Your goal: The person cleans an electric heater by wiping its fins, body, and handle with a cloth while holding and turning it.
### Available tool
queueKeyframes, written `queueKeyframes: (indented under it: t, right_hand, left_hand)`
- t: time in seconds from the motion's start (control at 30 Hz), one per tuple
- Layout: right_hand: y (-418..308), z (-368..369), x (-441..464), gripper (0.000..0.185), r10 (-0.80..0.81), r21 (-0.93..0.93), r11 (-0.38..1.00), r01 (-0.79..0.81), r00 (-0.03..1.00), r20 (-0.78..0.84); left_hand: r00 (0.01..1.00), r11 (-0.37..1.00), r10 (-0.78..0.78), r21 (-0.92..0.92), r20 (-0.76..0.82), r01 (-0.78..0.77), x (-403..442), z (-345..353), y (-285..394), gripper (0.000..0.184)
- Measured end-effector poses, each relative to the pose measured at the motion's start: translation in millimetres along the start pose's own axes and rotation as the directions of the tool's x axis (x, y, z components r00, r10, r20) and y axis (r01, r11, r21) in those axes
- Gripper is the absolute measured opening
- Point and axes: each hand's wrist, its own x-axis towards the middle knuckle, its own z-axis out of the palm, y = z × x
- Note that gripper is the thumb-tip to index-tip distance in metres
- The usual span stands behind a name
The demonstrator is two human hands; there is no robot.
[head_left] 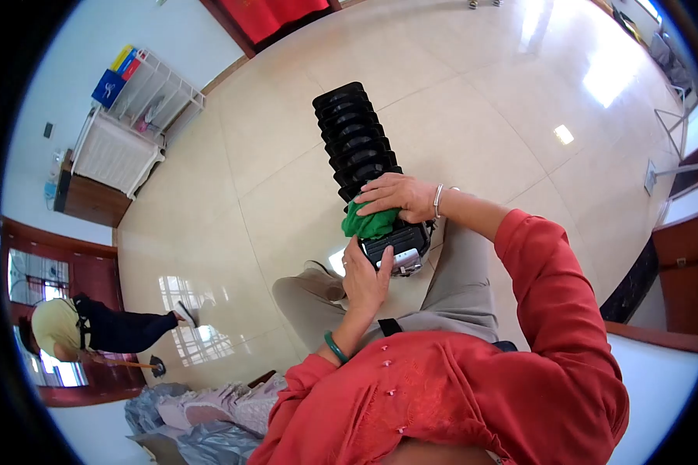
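In front of my knees stands a long black ribbed object (357, 132), with a row of stacked, tier-like edges and a black and silver near end (405, 258). I cannot tell its exact kind. A crumpled green cloth (371, 223) lies against it just above that near end. My right hand (402, 195), with a silver bracelet at the wrist, presses the cloth onto the object with bent fingers. My left hand (364, 277) grips the near end, its thumb on top and its other fingers along the side, partly hidden.
Glossy tiles (457, 132) surround the object. To the left, a person (93, 329) stands with a long-handled tool by a dark red door. A white rack (159, 93) stands by the wall. Grey plastic sheeting and a patterned cloth (225, 407) lie beside my left side.
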Motion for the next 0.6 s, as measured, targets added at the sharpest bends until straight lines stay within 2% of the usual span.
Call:
queueKeyframes:
  t: [0.07,0.1,0.13,0.23,0.27,0.33,0.37,0.4,0.47,0.5,0.53,0.6]
  right_hand:
    - [10,1,4,0.073,0.042,0.212,0.976,-0.046,0.999,0.02]
    - [10,0,4,0.074,0.111,0.226,0.966,-0.121,0.992,0.057]
    - [9,-2,5,0.074,0.099,0.228,0.967,-0.113,0.993,0.072]
    - [2,-7,5,0.064,0.296,-0.011,0.955,-0.296,0.955,0.019]
    - [-2,-5,7,0.064,0.281,-0.007,0.96,-0.281,0.959,0.049]
    - [-12,-2,10,0.059,0.502,-0.112,0.849,-0.516,0.854,-0.133]
    - [-14,5,13,0.053,0.562,-0.107,0.8,-0.59,0.8,-0.213]
    - [-15,11,14,0.053,0.552,-0.118,0.81,-0.575,0.814,-0.179]
    - [-13,17,17,0.041,0.617,-0.132,0.705,-0.697,0.694,-0.371]
    - [-14,20,21,0.037,0.623,-0.119,0.679,-0.725,0.654,-0.428]
    - [-10,26,21,0.037,0.619,-0.131,0.689,-0.712,0.674,-0.404]
    - [5,31,18,0.033,0.625,-0.06,0.665,-0.744,0.599,-0.501]
  left_hand:
    - [1.0,1.0,-0.007,0.017,-0.001,0.007,6,5,1,0.076]
    - [1.0,0.999,-0.002,0.036,0.007,0.001,7,7,1,0.076]
    - [1.0,1.0,-0.015,0.027,-0.004,0.015,8,9,3,0.076]
    - [1.0,0.998,0.023,-0.051,0.017,-0.022,15,16,10,0.083]
    - [1.0,0.998,-0.005,-0.067,0.004,0.005,18,19,12,0.083]
    - [0.999,0.993,0.041,-0.115,0.008,-0.039,24,25,18,0.09]
    - [0.997,0.983,0.054,-0.179,0.059,-0.043,28,24,19,0.098]
    - [0.999,0.979,0.026,-0.201,0.046,-0.016,29,27,15,0.098]
    - [0.979,0.947,0.177,-0.288,0.098,-0.142,35,33,5,0.104]
    - [0.961,0.899,0.206,-0.424,0.187,-0.11,37,26,6,0.11]
    - [0.967,0.895,0.184,-0.437,0.174,-0.092,34,30,3,0.11]
    - [0.951,0.82,0.262,-0.557,0.162,-0.131,30,45,3,0.115]
